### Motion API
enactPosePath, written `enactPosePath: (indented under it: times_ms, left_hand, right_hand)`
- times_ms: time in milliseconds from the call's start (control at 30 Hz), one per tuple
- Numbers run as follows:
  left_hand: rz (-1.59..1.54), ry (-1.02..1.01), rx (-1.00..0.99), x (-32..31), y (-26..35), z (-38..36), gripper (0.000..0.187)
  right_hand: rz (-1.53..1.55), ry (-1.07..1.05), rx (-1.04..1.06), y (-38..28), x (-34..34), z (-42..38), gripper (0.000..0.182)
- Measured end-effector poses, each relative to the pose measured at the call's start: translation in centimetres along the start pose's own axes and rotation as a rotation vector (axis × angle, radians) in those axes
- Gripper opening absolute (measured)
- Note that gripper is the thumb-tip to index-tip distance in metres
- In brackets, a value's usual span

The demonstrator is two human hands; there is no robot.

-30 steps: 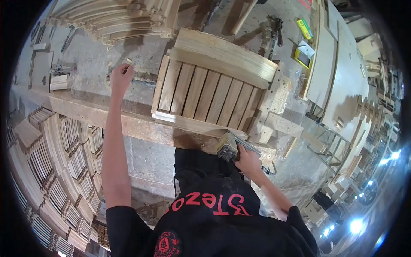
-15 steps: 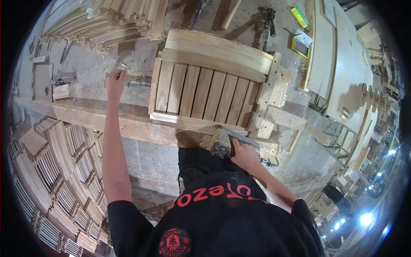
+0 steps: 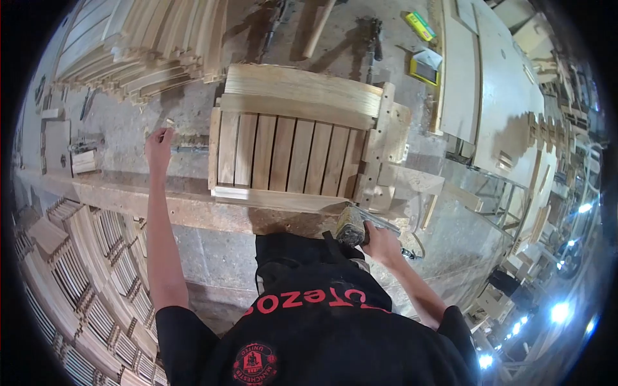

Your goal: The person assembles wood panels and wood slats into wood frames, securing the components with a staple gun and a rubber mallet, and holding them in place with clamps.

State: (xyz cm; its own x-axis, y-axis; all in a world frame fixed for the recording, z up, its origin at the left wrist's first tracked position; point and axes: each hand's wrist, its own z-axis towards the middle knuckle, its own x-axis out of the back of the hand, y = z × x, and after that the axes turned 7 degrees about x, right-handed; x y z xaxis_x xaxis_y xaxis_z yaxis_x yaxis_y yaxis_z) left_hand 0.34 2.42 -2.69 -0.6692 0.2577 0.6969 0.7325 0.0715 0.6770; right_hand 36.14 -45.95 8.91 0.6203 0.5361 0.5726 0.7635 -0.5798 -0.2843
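Observation:
My right hand (image 3: 382, 244) is wrapped round the handle of a nail gun (image 3: 351, 225), in front of the bench's near edge by the right corner of a slatted wooden panel (image 3: 293, 154). The panel lies on the bench, its slats side by side between a wide back rail (image 3: 302, 90) and a narrow front rail (image 3: 277, 197). Left of the panel, my left hand (image 3: 158, 151) is closed in a pinch above the bench. A small wood chip (image 3: 170, 121) shows just past its fingertips; whether the fingers hold anything is hidden.
Stacked wooden strips (image 3: 148, 51) lie at the back left. A yellow box (image 3: 423, 69) and a green-yellow box (image 3: 420, 26) sit at the back right. Slatted pieces (image 3: 71, 264) are piled at lower left. Pale boards (image 3: 508, 83) lie on the right.
The view has shifted, so the bench and panel appear lower and farther left. The nail gun has moved right, away from the panel's front rail. My left hand stays pinched left of the panel.

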Motion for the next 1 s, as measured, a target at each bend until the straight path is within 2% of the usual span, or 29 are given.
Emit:
enactPosePath:
  times_ms: [200, 300, 467, 500, 533, 567, 600, 633, 667, 700, 733, 767, 800, 833, 900, 967, 1000]
  left_hand:
    - [0.005, -0.027, 0.079, 0.3, 0.2, 0.0, 0.029]
    - [0.014, 0.011, 0.042, 0.2, 0.0, 0.0, 0.031]
    - [0.172, 0.083, 0.045, -0.5, -1.3, -0.3, 0.030]
    - [0.194, 0.112, 0.018, -0.5, -1.8, 0.6, 0.029]
    - [0.187, 0.228, -0.052, -0.7, -1.3, -0.1, 0.027]
    - [0.228, 0.237, -0.054, -0.5, -0.9, -0.4, 0.028]
    - [0.215, 0.233, -0.038, -0.6, -1.3, -0.1, 0.028]
    - [0.161, 0.235, -0.087, -0.9, -2.2, 0.3, 0.029]
    - [0.128, 0.264, -0.073, -1.1, -1.8, 0.2, 0.028]
    - [0.062, 0.324, -0.038, -1.6, -1.9, 0.0, 0.026]
    - [0.060, 0.302, -0.006, -1.2, -1.1, -0.4, 0.025]
    - [0.046, 0.290, 0.043, -0.9, 0.1, -0.8, 0.025]
    - [0.037, 0.272, 0.105, -0.7, 1.0, -1.2, 0.025]
    - [0.051, 0.279, 0.069, -1.2, 0.9, -1.2, 0.026]
    - [0.099, 0.273, 0.073, -0.8, 1.1, -1.3, 0.027]
    - [0.162, 0.258, 0.106, -0.1, 1.9, -2.1, 0.028]
    - [0.184, 0.266, 0.108, -0.5, 1.5, -2.0, 0.028]
  right_hand:
    - [0.018, 0.043, 0.028, 0.0, 0.1, -0.5, 0.058]
    - [0.012, 0.041, 0.023, 0.2, -0.1, 0.0, 0.056]
    - [0.023, 0.116, 0.066, 0.5, -1.2, -0.2, 0.052]
    - [0.008, 0.013, -0.011, -0.3, 0.0, -0.5, 0.052]
    - [0.014, 0.030, -0.038, -1.1, 0.6, -1.1, 0.052]
    - [0.060, 0.191, 0.066, -0.1, -0.7, -0.6, 0.046]
    - [0.116, 0.097, 0.044, 1.7, -1.9, 0.6, 0.053]
    - [0.084, 0.253, 0.078, 3.3, -3.4, 1.0, 0.051]
    - [0.165, 0.224, 0.088, 6.2, -5.3, 2.5, 0.052]
    - [0.250, 0.248, 0.005, 5.2, -3.2, 1.6, 0.051]
    - [0.366, 0.220, -0.083, 4.7, -1.0, 0.8, 0.046]
    - [0.599, 0.167, -0.159, 6.6, -0.8, 1.4, 0.035]
    - [0.926, 0.206, -0.121, 8.5, -1.4, 2.0, 0.030]
    - [1.250, 0.217, -0.079, 10.2, -1.3, 2.8, 0.026]
    - [1.432, 0.310, -0.205, 11.0, 2.0, 2.2, 0.014]
    - [1.486, 0.306, -0.297, 20.0, -1.8, 6.7, 0.023]
    - [1.331, 0.405, -0.365, 20.2, -1.1, 6.4, 0.023]
